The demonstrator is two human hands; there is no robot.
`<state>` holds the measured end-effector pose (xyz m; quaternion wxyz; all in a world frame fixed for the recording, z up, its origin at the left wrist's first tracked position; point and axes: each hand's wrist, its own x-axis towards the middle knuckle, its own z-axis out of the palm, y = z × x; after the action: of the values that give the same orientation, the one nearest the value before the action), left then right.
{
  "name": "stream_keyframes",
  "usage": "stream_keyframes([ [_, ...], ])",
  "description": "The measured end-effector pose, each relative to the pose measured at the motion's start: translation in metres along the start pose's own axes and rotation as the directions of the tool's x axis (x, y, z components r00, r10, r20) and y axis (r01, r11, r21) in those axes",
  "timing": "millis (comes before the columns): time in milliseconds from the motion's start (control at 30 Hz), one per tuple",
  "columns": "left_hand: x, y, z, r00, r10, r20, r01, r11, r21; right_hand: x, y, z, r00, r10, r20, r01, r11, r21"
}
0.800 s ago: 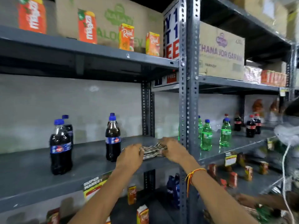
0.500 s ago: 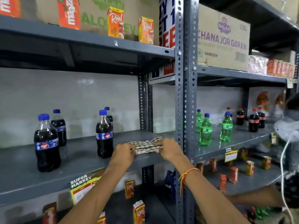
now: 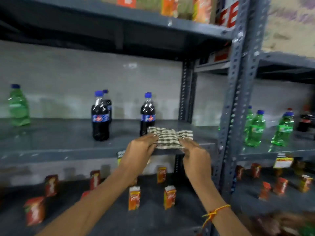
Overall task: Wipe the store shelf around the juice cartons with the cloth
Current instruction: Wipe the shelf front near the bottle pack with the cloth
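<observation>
both hands are closed on the cloth (image 3: 169,137), a checked rag bunched between them: the left hand (image 3: 139,150) pinches its left end, the right hand (image 3: 196,157) its right end, thumbs and fingers clamped on the fabric. the cloth is stretched between the two hands and sits at the front lip of the middle shelf (image 3: 68,150); whether it rests on the metal or is held just clear of it i cannot tell. an orange thread band (image 3: 215,211) circles the right wrist.

just beyond the left hand stands a dark cola bottle (image 3: 147,113), nearly touching the cloth's far edge; further left is another cola bottle (image 3: 100,116) with a third tucked behind it, and far to the left a green bottle (image 3: 18,106). past the right hand rises the perforated upright (image 3: 238,92), with more green bottles (image 3: 255,128) beyond it.

below the hands lies the lower shelf (image 3: 153,218), where the juice cartons (image 3: 134,198) stand scattered and well apart.

as a judgement, the wiping proper has not begun: the cloth looks as if it is being readied, up at the soda level, and nothing shows it working among the cartons. the whole carton shelf seems left to do.
</observation>
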<state>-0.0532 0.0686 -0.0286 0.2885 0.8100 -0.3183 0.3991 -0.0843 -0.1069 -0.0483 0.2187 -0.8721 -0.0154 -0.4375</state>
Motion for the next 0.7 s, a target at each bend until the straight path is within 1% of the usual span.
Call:
stream_keyframes([
  [100,-0.052,-0.014,-0.041,0.998,-0.055,0.038,0.054,0.998,0.016,-0.046,-0.036,0.016,0.999,-0.019,0.027,0.015,0.991,0.133],
  [167,-0.092,-0.025,-0.07,0.995,-0.088,0.056,0.085,0.995,0.051,-0.08,-0.063,0.033,0.996,-0.021,0.088,0.003,0.98,0.197],
  [267,-0.153,-0.047,-0.114,0.989,-0.142,0.049,0.136,0.985,0.107,-0.131,-0.108,0.063,0.989,-0.053,0.138,0.011,0.958,0.287],
  [367,-0.211,-0.078,-0.154,0.986,-0.163,0.035,0.158,0.979,0.127,-0.177,-0.155,0.092,0.992,-0.059,0.112,0.021,0.949,0.314],
  [433,-0.245,-0.103,-0.18,0.984,-0.177,-0.003,0.176,0.979,0.106,-0.202,-0.188,0.116,0.989,-0.071,0.13,0.028,0.952,0.305],
  [467,-0.26,-0.119,-0.193,0.983,-0.182,-0.02,0.183,0.978,0.102,-0.212,-0.205,0.129,0.984,-0.081,0.16,0.028,0.951,0.309],
  [533,-0.292,-0.156,-0.218,0.977,-0.212,-0.031,0.214,0.971,0.108,-0.229,-0.24,0.161,0.959,-0.089,0.268,-0.006,0.942,0.336],
  [633,-0.344,-0.221,-0.258,0.95,-0.313,-0.015,0.313,0.944,0.107,-0.25,-0.301,0.217,0.903,-0.103,0.418,-0.06,0.93,0.361],
  [700,-0.382,-0.266,-0.282,0.924,-0.382,0.034,0.374,0.917,0.138,-0.261,-0.345,0.258,0.845,-0.103,0.525,-0.106,0.929,0.354],
])
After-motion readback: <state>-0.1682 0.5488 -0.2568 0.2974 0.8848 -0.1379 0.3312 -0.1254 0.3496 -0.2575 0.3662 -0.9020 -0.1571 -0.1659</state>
